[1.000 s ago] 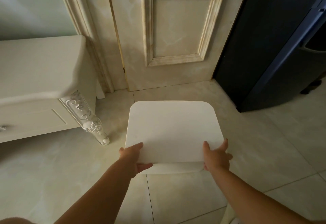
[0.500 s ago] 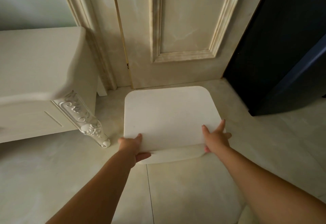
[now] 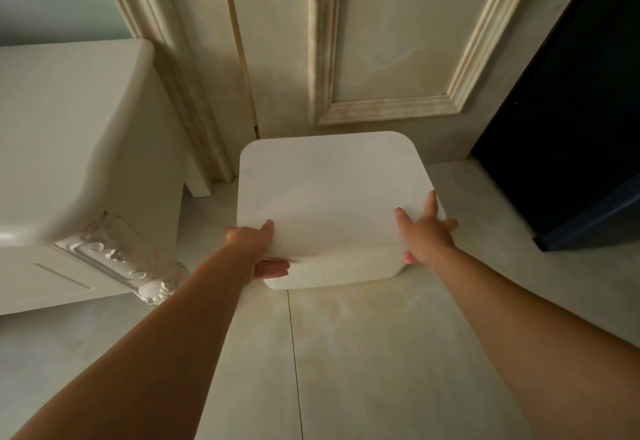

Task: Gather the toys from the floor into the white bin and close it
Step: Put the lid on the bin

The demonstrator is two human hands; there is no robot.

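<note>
Left grip (image 3: 258,249) and right grip (image 3: 424,232) clasp white bin (image 3: 332,190) at its six o'clock corners; pushed toward twelve, it could strike the door (image 3: 381,41).

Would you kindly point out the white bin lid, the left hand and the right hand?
white bin lid (image 3: 332,194), head view, bare middle of its top.
left hand (image 3: 253,246), head view, back of the hand.
right hand (image 3: 425,232), head view, back of the hand.

On the tiled floor (image 3: 381,363) stand the white bin (image 3: 332,197), seemingly resting flat, and a carved cabinet leg (image 3: 152,289)
</note>
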